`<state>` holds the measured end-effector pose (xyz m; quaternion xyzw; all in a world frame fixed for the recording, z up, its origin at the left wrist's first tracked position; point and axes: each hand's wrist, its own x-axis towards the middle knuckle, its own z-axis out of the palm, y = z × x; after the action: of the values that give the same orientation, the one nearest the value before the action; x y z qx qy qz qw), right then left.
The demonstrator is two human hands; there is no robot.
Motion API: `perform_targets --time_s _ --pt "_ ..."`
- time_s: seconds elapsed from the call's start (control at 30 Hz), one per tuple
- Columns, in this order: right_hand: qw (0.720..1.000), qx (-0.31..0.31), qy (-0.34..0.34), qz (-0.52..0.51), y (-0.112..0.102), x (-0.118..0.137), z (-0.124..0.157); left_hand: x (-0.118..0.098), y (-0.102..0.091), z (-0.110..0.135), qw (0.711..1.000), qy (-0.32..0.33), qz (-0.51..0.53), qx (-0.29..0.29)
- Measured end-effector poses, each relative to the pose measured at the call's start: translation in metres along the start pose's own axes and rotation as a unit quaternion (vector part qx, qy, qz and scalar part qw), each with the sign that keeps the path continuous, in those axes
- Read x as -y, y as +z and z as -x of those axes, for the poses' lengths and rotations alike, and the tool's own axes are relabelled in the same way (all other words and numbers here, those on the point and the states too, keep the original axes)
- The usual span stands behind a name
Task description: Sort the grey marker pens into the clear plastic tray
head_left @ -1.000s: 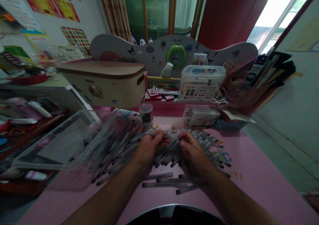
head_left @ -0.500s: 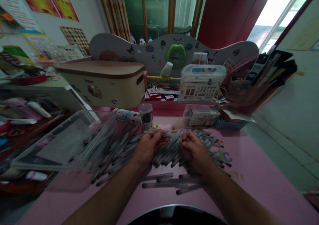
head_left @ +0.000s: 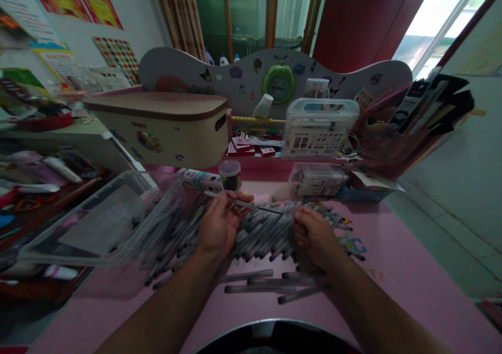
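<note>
My left hand (head_left: 221,223) grips a slim translucent pen (head_left: 246,204) between thumb and fingers. The pen slants down to the right, and a thin dark refill (head_left: 270,210) sticks out of that end. To the right of the refill tip, and apart from it, my right hand (head_left: 314,233) is closed with thumb against forefinger; what lies in it is hidden. Beneath both hands spreads a heap of clear pens with dark ends (head_left: 262,239). Several more loose pens (head_left: 259,289) lie nearer to me on the pink table (head_left: 243,317).
To the left stands a clear plastic bin (head_left: 58,262), tilted beside more pens. A round lidded tub (head_left: 229,176), a clear box (head_left: 317,180) and a blue box (head_left: 364,193) line the back. Behind sit a beige lidded box (head_left: 168,139) and a clear carry case (head_left: 319,129).
My hands have drawn apart, the left moving left with the pen and the right slightly right. The dark refill now shows between them.
</note>
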<state>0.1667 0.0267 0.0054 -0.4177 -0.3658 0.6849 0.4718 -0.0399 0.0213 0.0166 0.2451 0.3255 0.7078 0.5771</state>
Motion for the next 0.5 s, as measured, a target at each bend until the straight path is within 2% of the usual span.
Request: perform_targets --time_s 0.07,0.13,0.23,0.3,0.37,0.43,0.5 --pt "0.998 -0.046 -0.034 -0.03 -0.002 0.006 -0.002 -0.01 -0.001 -0.005 0.996 0.005 0.078 -0.046" --pt "0.993 -0.085 -0.072 -0.049 -0.002 0.008 -0.003 -0.015 0.0 -0.005 0.992 -0.017 0.112 -0.063" --pt "0.989 -0.102 -0.102 -0.023 0.002 0.001 0.0 -0.01 0.006 0.005 0.992 -0.092 0.082 -0.012" --pt "0.988 -0.082 -0.118 0.059 0.007 -0.007 0.004 0.001 0.012 0.015 0.988 -0.148 0.042 0.033" --pt "0.971 -0.036 -0.153 0.179 0.012 -0.016 0.008 0.012 0.018 0.022 0.981 -0.185 0.015 0.049" --pt "0.952 0.019 -0.167 0.257 0.014 -0.021 0.012 0.019 0.021 0.024 0.981 -0.192 0.006 0.032" --pt "0.95 0.048 -0.165 0.261 0.013 -0.022 0.013 0.021 0.022 0.021 0.982 -0.189 0.007 0.006"
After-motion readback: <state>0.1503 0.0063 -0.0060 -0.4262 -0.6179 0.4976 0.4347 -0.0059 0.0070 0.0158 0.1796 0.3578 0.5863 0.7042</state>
